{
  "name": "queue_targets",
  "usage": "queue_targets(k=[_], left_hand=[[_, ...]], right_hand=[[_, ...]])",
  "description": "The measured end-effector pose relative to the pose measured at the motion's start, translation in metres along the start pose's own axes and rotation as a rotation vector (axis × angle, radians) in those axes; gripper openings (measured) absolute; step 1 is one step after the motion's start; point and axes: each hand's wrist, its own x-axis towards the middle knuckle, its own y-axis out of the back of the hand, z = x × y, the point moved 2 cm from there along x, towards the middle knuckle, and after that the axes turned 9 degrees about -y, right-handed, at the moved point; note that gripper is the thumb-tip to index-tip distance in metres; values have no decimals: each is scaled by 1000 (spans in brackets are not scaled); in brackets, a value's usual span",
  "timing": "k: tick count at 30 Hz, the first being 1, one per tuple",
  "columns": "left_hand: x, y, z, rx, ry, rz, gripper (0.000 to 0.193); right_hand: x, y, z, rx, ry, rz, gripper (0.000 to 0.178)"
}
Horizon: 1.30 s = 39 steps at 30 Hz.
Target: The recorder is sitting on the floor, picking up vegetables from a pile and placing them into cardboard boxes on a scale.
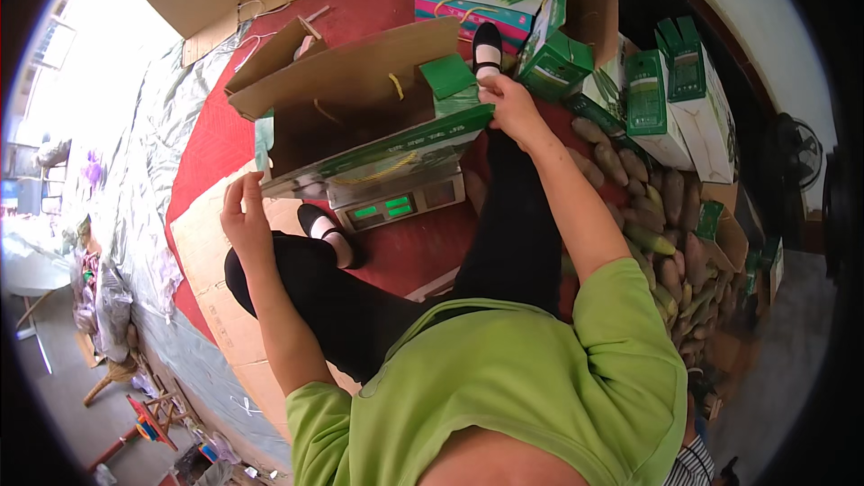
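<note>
An open green-and-white printed carton [387, 157] with brown inner walls sits tilted over a digital scale [423, 201], whose green display is lit. A rope handle hangs on its near side, and its flaps stand up. My right hand [515, 112] pinches the carton's right end by the top edge, beside a folded green flap. At the near left corner, my left hand [245, 211] has its fingers closed against the carton's edge; the fingertips are partly hidden. Both of my forearms reach forward over my knees.
Long radishes [643, 207] lie piled at my right. Beyond them stand several green-and-white cartons [650, 103], with another open carton [567, 31] ahead. A flattened cardboard sheet [211, 261] lies on the red floor covering [211, 139] at left. A fan [797, 153] stands far right.
</note>
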Motion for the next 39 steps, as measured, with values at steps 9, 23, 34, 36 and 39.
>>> queue_targets(k=[9, 23, 34, 36, 39], left_hand=[[-25, -56, 52, 874, -758, -243, 36], [-32, -77, 54, 998, -686, -350, 12], [-27, -88, 61, 1125, -564, -468, 31], [-24, -86, 60, 1182, -550, -484, 27], [-26, -88, 49, 1184, -583, -467, 20]], right_hand=[[-44, 16, -18, 43, 311, -121, 26], [-55, 113, 156, -398, 261, 453, 19], [-121, 53, 383, -857, -294, -77, 16], [-132, 70, 384, -871, -385, -59, 16], [-148, 119, 385, -944, -452, 252, 26]])
